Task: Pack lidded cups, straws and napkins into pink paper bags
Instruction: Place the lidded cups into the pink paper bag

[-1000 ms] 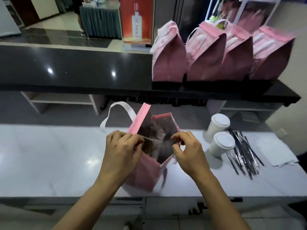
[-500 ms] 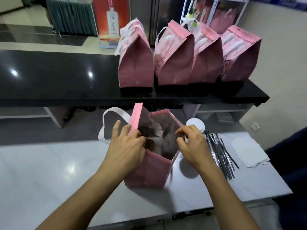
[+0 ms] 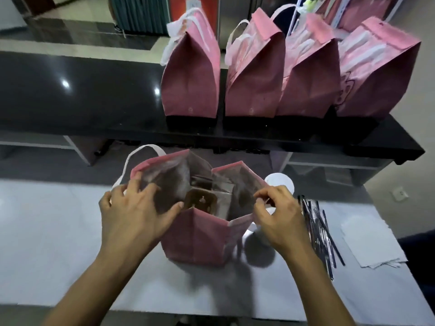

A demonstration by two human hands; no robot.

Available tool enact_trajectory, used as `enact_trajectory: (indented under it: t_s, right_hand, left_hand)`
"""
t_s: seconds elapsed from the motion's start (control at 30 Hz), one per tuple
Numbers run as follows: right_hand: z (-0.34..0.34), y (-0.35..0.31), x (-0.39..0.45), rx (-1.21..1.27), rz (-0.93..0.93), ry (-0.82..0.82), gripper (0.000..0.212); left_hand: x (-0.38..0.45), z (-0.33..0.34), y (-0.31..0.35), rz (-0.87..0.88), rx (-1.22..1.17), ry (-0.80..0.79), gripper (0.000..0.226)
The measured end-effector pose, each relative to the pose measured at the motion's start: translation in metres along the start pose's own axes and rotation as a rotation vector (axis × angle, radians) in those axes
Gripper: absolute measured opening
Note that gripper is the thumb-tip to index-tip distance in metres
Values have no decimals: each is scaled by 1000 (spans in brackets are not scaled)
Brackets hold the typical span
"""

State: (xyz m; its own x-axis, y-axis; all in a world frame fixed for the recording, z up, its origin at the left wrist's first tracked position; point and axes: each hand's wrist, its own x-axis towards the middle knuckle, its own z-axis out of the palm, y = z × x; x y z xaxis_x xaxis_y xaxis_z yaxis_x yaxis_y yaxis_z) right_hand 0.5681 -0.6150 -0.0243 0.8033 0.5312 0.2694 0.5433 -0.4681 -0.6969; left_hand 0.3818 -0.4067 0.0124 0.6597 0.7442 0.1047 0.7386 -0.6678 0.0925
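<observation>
Left hand (image 3: pixel 134 215) spreads its fingers on the open pink bag's (image 3: pixel 200 236) left rim; right hand (image 3: pixel 280 217) pinches the right rim. Straws (image 3: pixel 317 229) lie beside it on the white counter (image 3: pixel 58 243).

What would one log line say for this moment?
step: opening bag | left hand: spreads left wall | right hand: pinches right rim | pink bag: upright, open | cup: outside bag
</observation>
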Motion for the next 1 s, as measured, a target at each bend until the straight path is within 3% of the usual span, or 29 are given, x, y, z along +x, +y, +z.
enact_trajectory:
  t_s: [0.13,0.27,0.43,0.53,0.67,0.77,0.9,1.0]
  right_hand:
    - [1,6,6,82,-118,-49,7]
    - [1,8,10,206,-165,-113,9]
    - [-5,14,16,352,-102,20,19]
    - [-4,40,11,149,47,44,22]
    - [3,78,-4,-403,246,-339,71]
    - [10,85,-10,-502,321,-486,90]
    - [4,65,-7,-454,358,-477,87]
    - [-18,31,-1,-356,300,-282,93]
  left_hand:
    - [-12,2,18,-102,-55,-114,87]
    - [-10,-2,18,-78,-141,-186,98]
    - [-13,-3,14,-22,-277,-166,103]
    - [-15,0,11,2,-334,-167,110]
    - [-15,2,5,11,-393,-178,124]
    - [-14,2,3,37,-431,-190,129]
    - [-17,1,-3,62,-506,-210,133]
    - [-19,2,-8,71,-561,-216,138]
